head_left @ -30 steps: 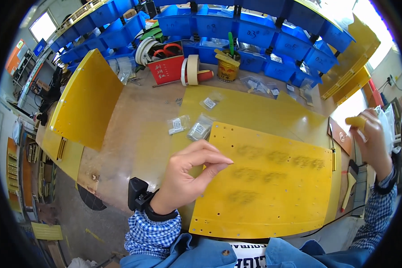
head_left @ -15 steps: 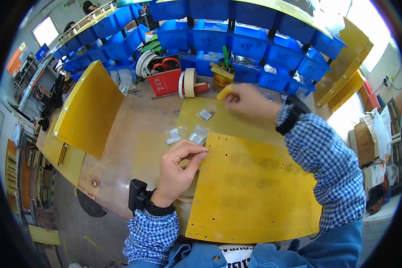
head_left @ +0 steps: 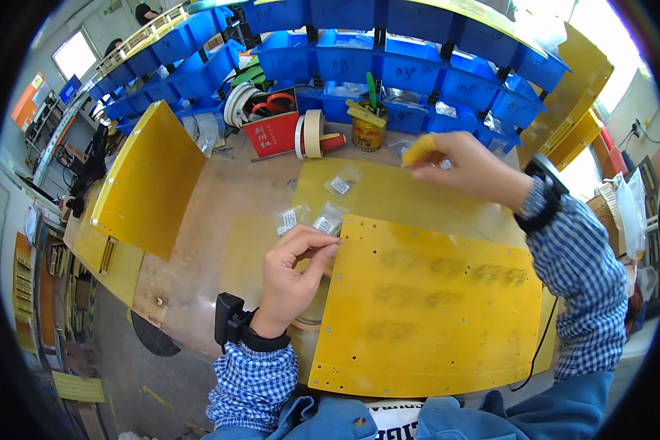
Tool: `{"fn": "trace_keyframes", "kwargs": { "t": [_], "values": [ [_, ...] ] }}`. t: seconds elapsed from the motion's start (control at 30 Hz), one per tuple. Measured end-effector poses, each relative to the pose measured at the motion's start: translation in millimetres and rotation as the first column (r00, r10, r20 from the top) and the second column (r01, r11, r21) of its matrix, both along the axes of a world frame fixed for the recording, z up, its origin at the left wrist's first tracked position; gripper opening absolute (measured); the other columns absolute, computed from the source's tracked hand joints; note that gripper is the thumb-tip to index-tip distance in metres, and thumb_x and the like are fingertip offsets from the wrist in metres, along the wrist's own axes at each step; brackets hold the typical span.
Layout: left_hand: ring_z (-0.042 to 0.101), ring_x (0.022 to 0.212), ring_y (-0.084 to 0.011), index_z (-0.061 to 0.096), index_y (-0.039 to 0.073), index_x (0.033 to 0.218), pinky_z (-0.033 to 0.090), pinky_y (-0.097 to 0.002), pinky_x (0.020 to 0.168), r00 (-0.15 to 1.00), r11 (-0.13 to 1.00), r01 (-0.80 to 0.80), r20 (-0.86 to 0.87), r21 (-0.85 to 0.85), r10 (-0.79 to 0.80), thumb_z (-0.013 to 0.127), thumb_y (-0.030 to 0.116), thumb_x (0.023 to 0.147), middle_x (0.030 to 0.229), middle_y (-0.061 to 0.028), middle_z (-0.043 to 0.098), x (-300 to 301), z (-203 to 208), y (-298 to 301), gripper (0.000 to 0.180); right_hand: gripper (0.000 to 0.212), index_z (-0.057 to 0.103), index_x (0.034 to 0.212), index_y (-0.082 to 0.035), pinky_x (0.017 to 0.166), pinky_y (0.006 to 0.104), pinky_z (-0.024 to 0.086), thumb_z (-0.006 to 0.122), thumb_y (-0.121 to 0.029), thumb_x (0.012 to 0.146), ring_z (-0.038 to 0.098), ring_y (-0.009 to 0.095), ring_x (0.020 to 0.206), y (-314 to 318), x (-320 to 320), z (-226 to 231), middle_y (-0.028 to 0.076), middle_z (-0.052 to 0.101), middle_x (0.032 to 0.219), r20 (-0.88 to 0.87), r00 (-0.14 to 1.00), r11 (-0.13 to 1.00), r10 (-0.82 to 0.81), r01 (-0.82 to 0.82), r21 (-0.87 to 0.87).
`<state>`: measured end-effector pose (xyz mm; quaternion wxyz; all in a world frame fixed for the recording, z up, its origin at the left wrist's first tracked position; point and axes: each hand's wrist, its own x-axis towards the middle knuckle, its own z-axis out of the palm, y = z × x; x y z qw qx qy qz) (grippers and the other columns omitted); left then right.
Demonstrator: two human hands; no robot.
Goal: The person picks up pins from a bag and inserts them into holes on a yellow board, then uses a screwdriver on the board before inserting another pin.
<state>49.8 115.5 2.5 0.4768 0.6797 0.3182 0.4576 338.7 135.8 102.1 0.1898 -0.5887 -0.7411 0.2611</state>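
A flat yellow panel [head_left: 425, 337] with small holes and dark smudges lies in front of me. At its upper left corner my left hand [head_left: 290, 275] is closed in a pinch of thumb and forefinger; whatever tiny thing sits between the tips is too small to name. My right hand [head_left: 469, 165] is raised beyond the panel's far edge, its fingers curled together and one wrapped in a yellow cover. Its fingertips hide what they may hold. Small labelled plastic bags, one a clear bag [head_left: 328, 218], lie just past my left hand.
A round tin [head_left: 368, 134] holding tools, a tape roll [head_left: 313, 134] and a red box [head_left: 271, 137] stand at the back. Blue bins [head_left: 345, 64] rise behind them. On the left an upright yellow panel [head_left: 150, 183] stands; a black cable [head_left: 543, 341] runs by the flat panel's right edge.
My right hand has moved to the right, away from the tin, uncovering more of the panel's right side. My left hand keeps its pinch at the panel's corner.
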Motion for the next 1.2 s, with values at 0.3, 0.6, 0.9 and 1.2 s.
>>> {"fn": "trace_keyframes", "kwargs": {
  "t": [0.3,0.6,0.9,1.2],
  "values": [
    [0.065,0.085,-0.0124,0.069,-0.003,0.098,0.053,-0.0234,0.076,0.998,0.998,0.03,0.051,0.051,-0.033,0.066,-0.003,0.088,0.095,-0.0068,0.065,-3,-5,-3,0.01,0.018,0.064,0.083,-0.005,0.088,0.0405,0.044,0.075,-0.014,0.072,0.059,0.028,0.084,-153,12,38,0.008,0.058,0.08,0.611,0.789,0.856,0.068,-0.361,0.37],
    [0.065,0.082,-0.0122,0.069,-0.002,0.096,0.052,-0.023,0.071,0.998,0.944,0.053,0.026,0.327,-0.065,0.067,-0.003,0.087,0.091,-0.0064,0.066,-22,80,-15,0.01,0.02,0.07,0.088,-0.003,0.07,0.04,0.049,0.074,-0.013,0.072,0.063,0.029,0.074,-215,-11,54,0.012,0.067,0.083,0.398,0.915,0.829,-0.062,-0.175,0.532],
    [0.063,0.079,-0.0288,0.065,0.002,0.096,0.05,-0.0334,0.065,0.901,0.647,0.406,-0.164,0.645,-0.402,0.067,0.0,0.086,0.089,-0.0106,0.062,28,145,-76,0.011,0.032,0.062,0.103,0.002,0.071,0.031,0.047,0.077,-0.004,0.074,0.062,0.02,0.083,-208,-68,38,0.011,0.062,0.094,-0.193,0.98,0.68,0.04,0.115,0.724],
    [0.064,0.079,-0.0269,0.067,0.002,0.099,0.05,-0.0323,0.067,0.829,0.696,0.524,-0.105,0.491,-0.55,0.067,0.0,0.087,0.089,-0.0095,0.063,27,128,-82,0.012,0.026,0.064,0.093,-0.001,0.067,0.0309,0.042,0.078,0.002,0.071,0.058,0.018,0.077,-207,-78,17,0.007,0.064,0.084,-0.309,0.946,0.578,0.102,0.196,0.792]
  ]
}}
